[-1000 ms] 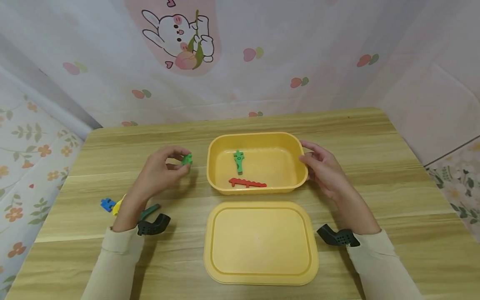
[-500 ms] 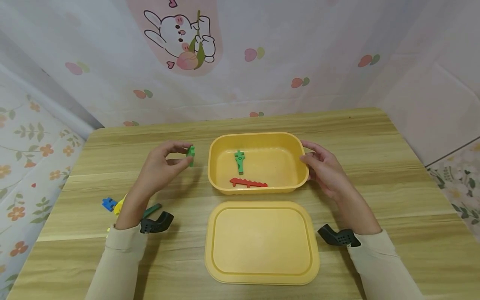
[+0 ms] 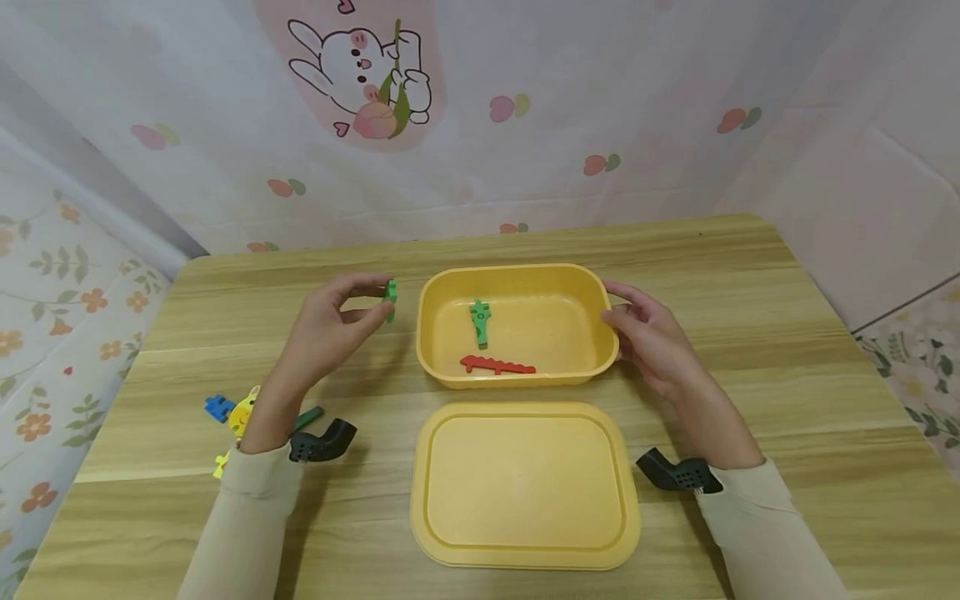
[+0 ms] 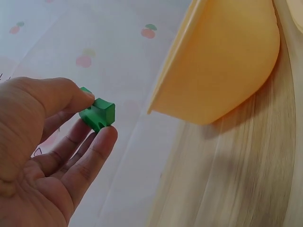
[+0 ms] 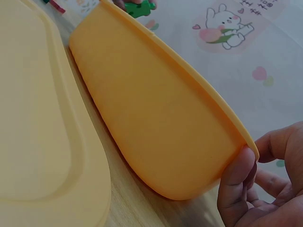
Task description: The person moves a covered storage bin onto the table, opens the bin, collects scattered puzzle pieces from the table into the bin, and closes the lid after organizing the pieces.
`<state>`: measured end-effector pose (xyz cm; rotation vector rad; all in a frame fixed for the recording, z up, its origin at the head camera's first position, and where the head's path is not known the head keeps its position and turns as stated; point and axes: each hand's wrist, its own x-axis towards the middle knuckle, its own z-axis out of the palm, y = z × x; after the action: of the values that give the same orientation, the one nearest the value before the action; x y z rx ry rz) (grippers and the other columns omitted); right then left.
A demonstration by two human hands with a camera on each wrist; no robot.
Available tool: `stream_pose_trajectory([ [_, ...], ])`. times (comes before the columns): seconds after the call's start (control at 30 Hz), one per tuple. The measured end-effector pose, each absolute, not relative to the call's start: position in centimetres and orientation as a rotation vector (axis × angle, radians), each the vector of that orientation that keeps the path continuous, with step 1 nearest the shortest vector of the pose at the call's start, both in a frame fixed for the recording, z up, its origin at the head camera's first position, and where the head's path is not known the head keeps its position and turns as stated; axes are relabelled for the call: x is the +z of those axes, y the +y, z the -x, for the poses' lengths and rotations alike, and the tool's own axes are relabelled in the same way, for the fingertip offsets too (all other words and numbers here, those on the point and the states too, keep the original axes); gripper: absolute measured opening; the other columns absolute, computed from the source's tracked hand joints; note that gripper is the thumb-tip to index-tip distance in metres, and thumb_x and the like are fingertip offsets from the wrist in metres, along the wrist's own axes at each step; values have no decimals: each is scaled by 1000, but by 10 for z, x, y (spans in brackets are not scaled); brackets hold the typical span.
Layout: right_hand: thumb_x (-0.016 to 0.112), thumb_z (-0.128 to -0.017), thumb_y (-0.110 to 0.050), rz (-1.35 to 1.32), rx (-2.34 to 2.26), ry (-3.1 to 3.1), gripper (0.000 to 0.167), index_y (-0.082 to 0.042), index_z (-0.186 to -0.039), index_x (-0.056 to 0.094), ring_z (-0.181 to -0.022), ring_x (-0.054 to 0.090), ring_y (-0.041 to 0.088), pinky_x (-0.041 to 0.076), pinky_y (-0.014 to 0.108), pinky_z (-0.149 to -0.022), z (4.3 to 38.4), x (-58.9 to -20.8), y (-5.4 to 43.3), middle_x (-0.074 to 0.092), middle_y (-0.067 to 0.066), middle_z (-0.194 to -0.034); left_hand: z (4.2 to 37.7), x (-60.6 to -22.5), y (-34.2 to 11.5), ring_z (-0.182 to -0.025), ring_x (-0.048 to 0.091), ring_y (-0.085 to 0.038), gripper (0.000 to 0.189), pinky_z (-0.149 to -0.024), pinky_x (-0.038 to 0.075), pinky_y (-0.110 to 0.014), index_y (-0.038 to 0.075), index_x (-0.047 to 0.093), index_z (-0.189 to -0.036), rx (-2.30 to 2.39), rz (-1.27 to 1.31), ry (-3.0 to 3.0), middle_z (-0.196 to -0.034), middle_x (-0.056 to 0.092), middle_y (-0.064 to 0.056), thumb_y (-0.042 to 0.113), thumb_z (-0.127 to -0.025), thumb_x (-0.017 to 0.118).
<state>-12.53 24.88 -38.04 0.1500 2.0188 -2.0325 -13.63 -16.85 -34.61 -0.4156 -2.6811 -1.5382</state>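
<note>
My left hand pinches a small green toy piece between thumb and fingertips, just left of the yellow box. The left wrist view shows this piece's notched block shape, partly covered by the thumb. With thumb and fingers, my right hand grips the right rim of the open yellow plastic box. Inside the box lie a green piece with a cross-shaped end and a long red piece with a wavy edge.
The box's yellow lid lies flat in front of it. Beside my left forearm are a blue piece, a yellow animal-like piece, another yellow bit and a dark green stick. A printed curtain hangs behind the table.
My left hand has moved away from me and slightly right, closer to the box, and the green piece has turned upright. More toys show beside the left forearm. The right hand keeps its place.
</note>
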Motion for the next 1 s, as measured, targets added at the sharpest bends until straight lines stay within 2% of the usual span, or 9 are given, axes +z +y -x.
stream_pose_trajectory([
  [0.27, 58, -107, -13, -136, -2053, 2004, 58, -8, -162, 38, -66, 61, 7, 54, 20, -58, 126, -380, 250, 67, -2, -99, 137, -344, -163, -128, 64, -22, 37, -91, 57, -10, 6, 66, -139, -1588, 413, -2654, -138, 67, -12, 14, -103, 69],
  [0.53, 58, -108, -13, -120, -2044, 2004, 59, -7, -163, 37, -66, 61, 8, 54, 20, -58, 125, -379, 250, 67, -2, -99, 140, -347, -154, -119, 64, -3, 34, -91, 59, -14, 5, 68, -135, -1645, 418, -2568, -136, 68, -12, 11, -101, 71],
  [0.63, 58, -108, -14, -121, -2046, 2003, 59, -8, -163, 37, -66, 61, 8, 54, 20, -59, 126, -379, 250, 67, -2, -99, 139, -346, -151, -117, 64, 0, 34, -91, 59, -14, 4, 69, -134, -1659, 416, -2539, -136, 69, -12, 10, -101, 72],
  [0.73, 58, -108, -14, -127, -2039, 2013, 59, -8, -163, 38, -66, 61, 8, 54, 20, -58, 126, -378, 250, 67, -2, -99, 139, -345, -147, -119, 65, -3, 34, -91, 59, -14, 4, 69, -134, -1669, 417, -2526, -137, 68, -13, 9, -101, 71],
  [1.0, 57, -108, -14, -125, -2013, 2035, 60, -8, -164, 35, -67, 60, 8, 54, 20, -59, 124, -378, 249, 66, -2, -100, 142, -345, -140, -129, 66, -26, 36, -89, 59, -14, 2, 68, -135, -1682, 435, -2521, -138, 68, -13, 7, -100, 72],
])
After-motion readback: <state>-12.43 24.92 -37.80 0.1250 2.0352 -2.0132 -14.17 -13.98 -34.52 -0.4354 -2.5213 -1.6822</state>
